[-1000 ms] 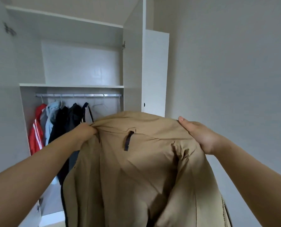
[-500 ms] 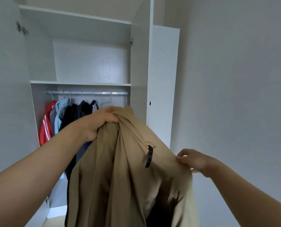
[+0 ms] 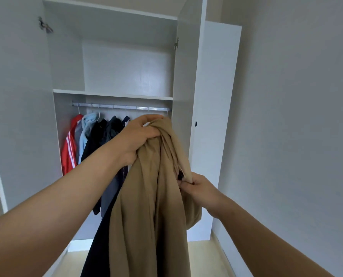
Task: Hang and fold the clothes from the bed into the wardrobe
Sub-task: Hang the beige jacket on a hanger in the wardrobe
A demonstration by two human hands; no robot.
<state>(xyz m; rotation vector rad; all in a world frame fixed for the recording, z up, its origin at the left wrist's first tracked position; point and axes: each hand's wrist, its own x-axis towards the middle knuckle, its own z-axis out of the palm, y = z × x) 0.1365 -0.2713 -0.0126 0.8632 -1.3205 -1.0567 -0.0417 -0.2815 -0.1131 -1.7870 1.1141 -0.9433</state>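
Note:
A tan coat [image 3: 146, 196] hangs bunched in front of me, with a dark lining showing at its lower left. My left hand [image 3: 138, 136] grips the gathered top of the coat at about the height of the wardrobe rail. My right hand [image 3: 198, 188] pinches the coat's collar edge by a small dark loop, lower and to the right. The open white wardrobe [image 3: 114, 94] stands just behind, its metal rail [image 3: 118, 106] carrying a red jacket [image 3: 69, 148], a light blue garment [image 3: 86, 126] and dark clothes.
The wardrobe's right door [image 3: 216, 116] stands open beside the coat, and the left door [image 3: 16, 96] is open at the left. A grey wall [image 3: 296, 116] closes the right side. Pale floor [image 3: 202, 256] shows below.
The coat went from spread wide between both hands to bunched in my left hand. My right hand dropped and came in to the collar loop. The wardrobe has come nearer.

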